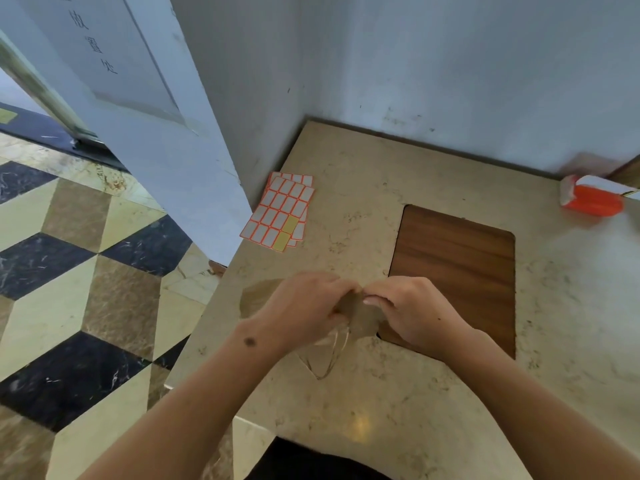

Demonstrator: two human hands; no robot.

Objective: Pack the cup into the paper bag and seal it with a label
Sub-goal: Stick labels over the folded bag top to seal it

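A brown paper bag [362,318] lies on the marble counter [381,393] near its left edge. My left hand [304,308] grips the bag's top from the left and my right hand [408,308] pinches it from the right, thumbs meeting at the middle. The bag's thin handle loops [327,362] hang toward me. More brown paper [258,296] shows beyond my left hand. The cup is not visible. Sheets of white labels with orange borders [282,211] lie at the counter's left edge, beyond the bag.
A wooden inset panel [457,271] fills the counter right of my hands. An orange and white box [592,199] sits at the far right by the wall. The counter drops off on the left to a tiled floor [86,271]; an open door [156,116] stands there.
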